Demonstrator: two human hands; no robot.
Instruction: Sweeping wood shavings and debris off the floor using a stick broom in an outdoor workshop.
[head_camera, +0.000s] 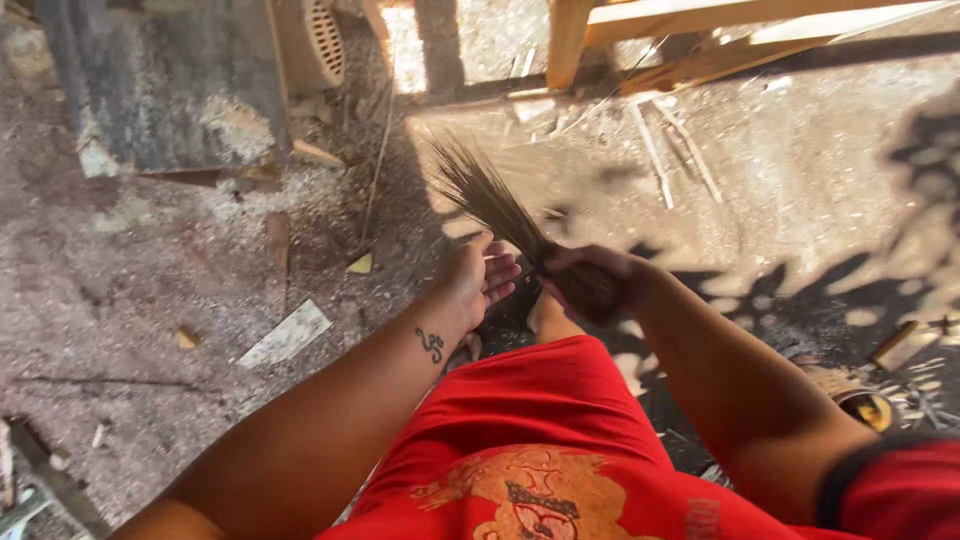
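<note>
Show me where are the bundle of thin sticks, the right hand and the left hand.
bundle of thin sticks (490, 200), head view, on the fanned dark tips.
right hand (590, 280), head view, on the knuckles closed round the bundle.
left hand (478, 278), head view, on the open palm.

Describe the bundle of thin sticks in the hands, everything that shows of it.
The bundle of thin sticks is dark brown, made of many fine stiff strands like dried plant ribs. The right hand grips its gathered lower end, hiding that end. From there it slants up and to the left, fanning out into loose wispy tips above the dirt ground. The left hand is open beside the grip, fingers near the strands; actual contact cannot be told.
</note>
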